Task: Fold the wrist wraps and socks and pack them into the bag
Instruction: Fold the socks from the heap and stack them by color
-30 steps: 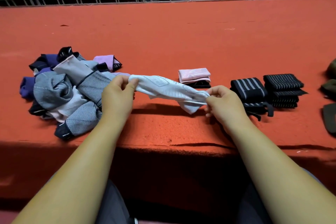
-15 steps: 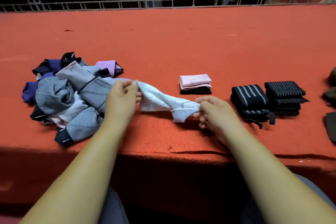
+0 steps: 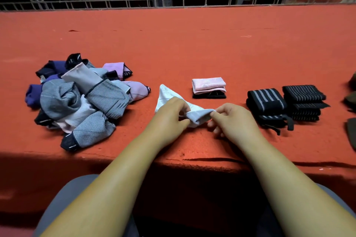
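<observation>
A white sock [image 3: 165,96] lies on the red surface near the front edge, one end doubled over. My left hand [image 3: 170,115] pinches the doubled part on its left, and my right hand [image 3: 230,119] pinches the same fold at its right tip. A loose heap of grey, purple, pink and black socks [image 3: 81,100] sits to the left. A folded pink sock on a black one [image 3: 209,87] lies just behind my hands. Two piles of folded black striped wrist wraps [image 3: 285,105] stand to the right.
The red carpeted surface [image 3: 192,48] stretches far back to a metal railing [image 3: 173,3]. Its front edge [image 3: 192,159] runs just under my forearms. Dark olive fabric [image 3: 351,102], perhaps the bag, shows at the right border, mostly cut off.
The sock was held stretched in the air between both hands; it has come down onto the surface. My left hand moved right toward my right hand, doubling the sock over.
</observation>
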